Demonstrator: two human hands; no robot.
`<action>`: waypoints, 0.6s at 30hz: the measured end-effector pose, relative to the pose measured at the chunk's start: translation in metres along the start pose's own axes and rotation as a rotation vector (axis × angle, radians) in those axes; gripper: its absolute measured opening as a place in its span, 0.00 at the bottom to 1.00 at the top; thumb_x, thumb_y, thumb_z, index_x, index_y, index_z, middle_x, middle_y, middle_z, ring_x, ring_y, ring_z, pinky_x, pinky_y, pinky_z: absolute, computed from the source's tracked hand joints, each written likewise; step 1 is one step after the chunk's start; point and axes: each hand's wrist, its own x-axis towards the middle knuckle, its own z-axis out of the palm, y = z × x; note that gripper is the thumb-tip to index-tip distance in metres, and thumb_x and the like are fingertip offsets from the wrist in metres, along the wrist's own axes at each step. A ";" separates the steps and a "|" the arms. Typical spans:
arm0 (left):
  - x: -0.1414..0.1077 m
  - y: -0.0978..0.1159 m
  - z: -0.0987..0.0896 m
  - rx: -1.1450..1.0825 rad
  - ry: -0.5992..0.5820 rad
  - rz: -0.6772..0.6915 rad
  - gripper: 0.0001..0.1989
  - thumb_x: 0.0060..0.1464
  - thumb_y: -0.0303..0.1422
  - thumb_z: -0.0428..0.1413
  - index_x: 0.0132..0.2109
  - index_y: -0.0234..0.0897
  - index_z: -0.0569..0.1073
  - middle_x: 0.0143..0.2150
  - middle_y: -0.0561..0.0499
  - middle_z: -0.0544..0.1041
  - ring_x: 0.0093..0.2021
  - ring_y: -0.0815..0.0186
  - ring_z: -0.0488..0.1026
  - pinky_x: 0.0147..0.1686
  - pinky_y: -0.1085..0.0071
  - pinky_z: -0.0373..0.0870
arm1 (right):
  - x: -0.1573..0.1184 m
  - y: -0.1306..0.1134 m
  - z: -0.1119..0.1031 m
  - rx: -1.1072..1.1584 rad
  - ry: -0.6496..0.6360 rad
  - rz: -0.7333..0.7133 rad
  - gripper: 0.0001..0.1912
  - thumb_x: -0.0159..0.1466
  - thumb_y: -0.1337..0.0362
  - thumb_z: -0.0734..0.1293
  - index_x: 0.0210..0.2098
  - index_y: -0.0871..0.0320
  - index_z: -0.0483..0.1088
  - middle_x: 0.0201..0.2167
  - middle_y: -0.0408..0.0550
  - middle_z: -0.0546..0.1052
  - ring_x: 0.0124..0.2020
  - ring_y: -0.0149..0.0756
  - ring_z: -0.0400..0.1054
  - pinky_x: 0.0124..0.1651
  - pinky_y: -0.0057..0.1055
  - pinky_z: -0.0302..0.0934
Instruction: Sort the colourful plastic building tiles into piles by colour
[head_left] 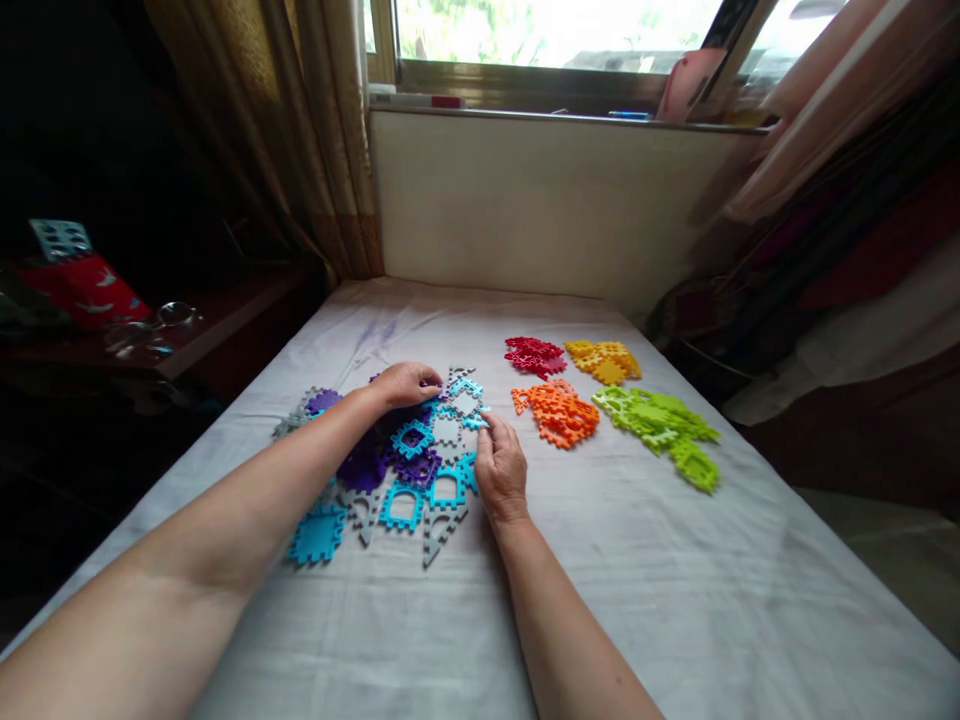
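A mixed heap of toothed plastic interlocking tiles lies on the sheet in front of me: purple tiles (364,462), blue tiles (403,507) and grey tiles (448,431). My left hand (406,384) reaches over the far side of this heap, its fingers bent together near purple and blue tiles; what they hold, if anything, is hidden. At the heap's right edge, my right hand (502,468) has its fingertips closed at a small light-blue tile (475,420). My left forearm covers part of the purple tiles.
Separate piles of red tiles (535,355), yellow tiles (604,361), orange tiles (561,413) and green tiles (660,420) lie to the right. Glasses (154,325) rest on a dark side table. A curtain (330,150) and low wall (525,200) stand behind the bed (637,600).
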 end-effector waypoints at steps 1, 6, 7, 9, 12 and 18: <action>-0.011 0.002 -0.003 -0.008 -0.002 0.022 0.18 0.54 0.44 0.53 0.46 0.45 0.80 0.44 0.54 0.83 0.44 0.64 0.78 0.46 0.73 0.71 | 0.001 0.000 -0.001 0.003 -0.011 0.011 0.18 0.66 0.63 0.57 0.49 0.56 0.74 0.48 0.52 0.79 0.52 0.39 0.71 0.59 0.38 0.64; -0.076 0.010 -0.007 -0.005 0.094 0.135 0.17 0.56 0.42 0.53 0.47 0.41 0.80 0.58 0.47 0.76 0.59 0.59 0.71 0.61 0.64 0.63 | 0.003 0.002 -0.002 0.106 -0.086 0.126 0.19 0.63 0.63 0.59 0.50 0.57 0.74 0.47 0.51 0.80 0.48 0.38 0.74 0.54 0.36 0.66; -0.090 0.010 -0.006 0.002 0.146 0.164 0.17 0.56 0.41 0.53 0.48 0.41 0.79 0.61 0.46 0.74 0.62 0.58 0.68 0.63 0.60 0.62 | 0.003 0.002 -0.002 0.141 -0.093 0.158 0.19 0.63 0.63 0.59 0.50 0.56 0.73 0.47 0.51 0.80 0.45 0.37 0.74 0.53 0.36 0.67; -0.118 0.011 0.000 0.018 0.251 0.208 0.18 0.57 0.41 0.53 0.50 0.41 0.79 0.64 0.44 0.70 0.65 0.55 0.64 0.66 0.54 0.58 | 0.004 0.004 -0.002 0.210 -0.091 0.215 0.20 0.63 0.62 0.58 0.51 0.56 0.72 0.46 0.50 0.80 0.41 0.36 0.76 0.49 0.35 0.69; -0.156 0.009 0.012 0.031 0.367 0.196 0.17 0.58 0.41 0.53 0.51 0.42 0.78 0.66 0.45 0.68 0.67 0.53 0.61 0.67 0.50 0.56 | 0.002 0.006 -0.008 0.244 -0.057 0.262 0.20 0.63 0.61 0.58 0.51 0.56 0.72 0.46 0.50 0.80 0.41 0.37 0.76 0.48 0.37 0.69; -0.205 0.005 0.029 -0.122 0.528 0.122 0.16 0.61 0.42 0.51 0.48 0.42 0.78 0.54 0.46 0.79 0.57 0.58 0.73 0.62 0.55 0.67 | -0.017 0.002 -0.048 -0.021 -0.229 0.005 0.19 0.59 0.61 0.63 0.48 0.56 0.75 0.48 0.52 0.79 0.50 0.41 0.72 0.58 0.40 0.64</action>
